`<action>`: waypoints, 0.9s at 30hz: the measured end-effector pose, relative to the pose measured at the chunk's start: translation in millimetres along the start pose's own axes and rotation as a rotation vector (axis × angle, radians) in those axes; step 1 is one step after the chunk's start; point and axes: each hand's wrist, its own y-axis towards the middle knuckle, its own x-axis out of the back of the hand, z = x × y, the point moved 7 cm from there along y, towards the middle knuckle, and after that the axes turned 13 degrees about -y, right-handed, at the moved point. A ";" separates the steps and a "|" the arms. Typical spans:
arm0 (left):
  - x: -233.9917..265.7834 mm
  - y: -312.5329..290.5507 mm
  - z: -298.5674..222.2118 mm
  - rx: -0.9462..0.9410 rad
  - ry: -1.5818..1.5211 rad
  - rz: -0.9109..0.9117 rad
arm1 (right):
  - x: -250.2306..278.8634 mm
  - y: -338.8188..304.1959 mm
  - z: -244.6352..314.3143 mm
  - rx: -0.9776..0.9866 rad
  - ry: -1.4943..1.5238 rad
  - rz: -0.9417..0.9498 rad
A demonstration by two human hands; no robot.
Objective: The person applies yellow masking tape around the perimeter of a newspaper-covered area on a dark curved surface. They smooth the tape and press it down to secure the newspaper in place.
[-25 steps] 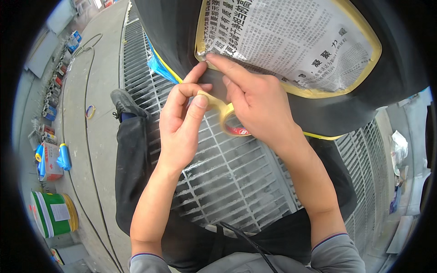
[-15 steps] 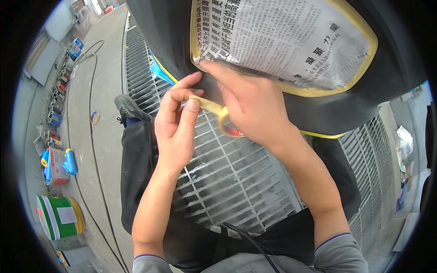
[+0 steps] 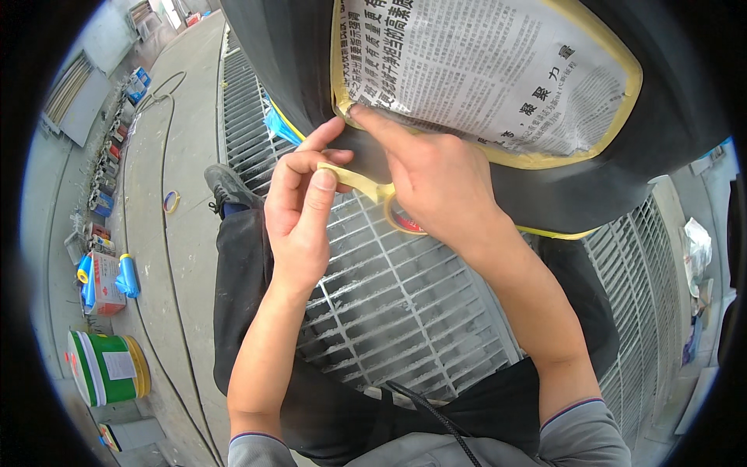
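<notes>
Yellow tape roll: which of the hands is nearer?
Right. The right hand overlaps the tape roll in the picture, partly hiding it. The left hand is apart, to the roll's left, pinching the tape strip that leads to it.

Purple-edged grey short sleeves [image 3: 582, 436] show, with black trousers [image 3: 243, 288], a dark braided cord [image 3: 436, 419], navy sock [image 3: 233, 208] and grey laced shoe [image 3: 229, 185].
</notes>
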 end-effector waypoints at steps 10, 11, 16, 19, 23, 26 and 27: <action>-5.6 3.2 -4.0 -0.066 0.239 0.075 | -12.1 3.7 5.6 0.026 -0.210 0.098; -8.1 5.5 -4.9 -0.061 0.307 0.109 | -12.0 4.3 6.2 0.022 -0.211 0.091; -14.1 9.8 -2.9 -0.083 0.619 0.169 | -6.3 3.5 5.2 0.029 -0.186 0.052; -14.0 10.8 -1.2 -0.011 0.630 0.148 | -2.5 -3.3 -3.7 0.008 -0.042 -0.026; -14.1 9.3 -3.0 0.028 0.581 0.129 | 2.2 -6.2 -3.3 0.009 0.025 -0.056; -5.5 -0.9 -11.5 0.022 0.412 0.034 | -1.1 -4.9 -2.1 0.039 0.033 -0.058; 0.2 -3.7 -12.5 -0.034 0.409 0.043 | -2.9 -3.2 -0.2 0.041 0.014 -0.037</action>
